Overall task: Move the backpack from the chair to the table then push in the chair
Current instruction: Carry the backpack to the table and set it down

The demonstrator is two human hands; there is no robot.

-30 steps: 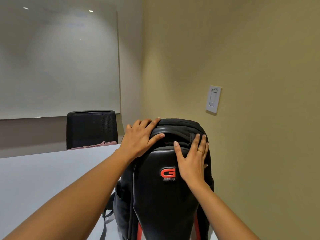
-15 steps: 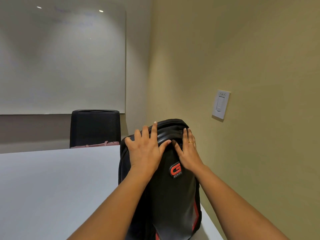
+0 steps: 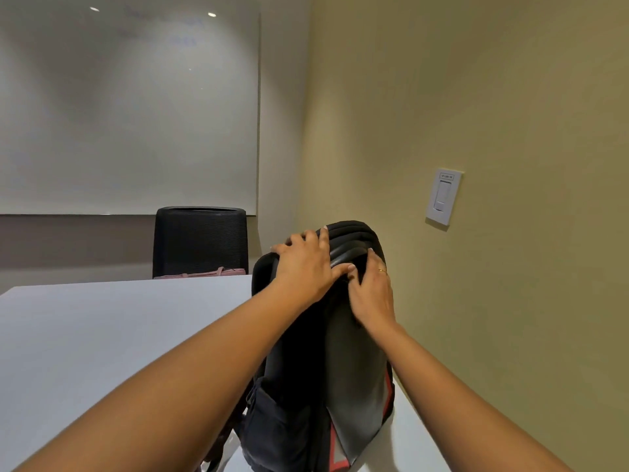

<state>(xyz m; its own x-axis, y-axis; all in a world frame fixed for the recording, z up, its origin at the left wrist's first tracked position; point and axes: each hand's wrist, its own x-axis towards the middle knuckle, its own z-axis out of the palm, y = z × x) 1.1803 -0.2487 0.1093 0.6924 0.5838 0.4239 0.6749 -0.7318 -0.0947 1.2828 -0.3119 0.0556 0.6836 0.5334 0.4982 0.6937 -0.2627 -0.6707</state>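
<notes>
With both hands, left hand (image 3: 308, 270) and right hand (image 3: 372, 294), resting flat and unclamped, the upright backpack (image 3: 326, 362) may topple off the worktop (image 3: 102, 335) edge.

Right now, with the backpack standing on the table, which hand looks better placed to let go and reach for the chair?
Probably the right hand: it only lies flat against the backpack front, near the table edge. The left hand drapes over the top, steadying it. The chair to push isn't visible.
</notes>
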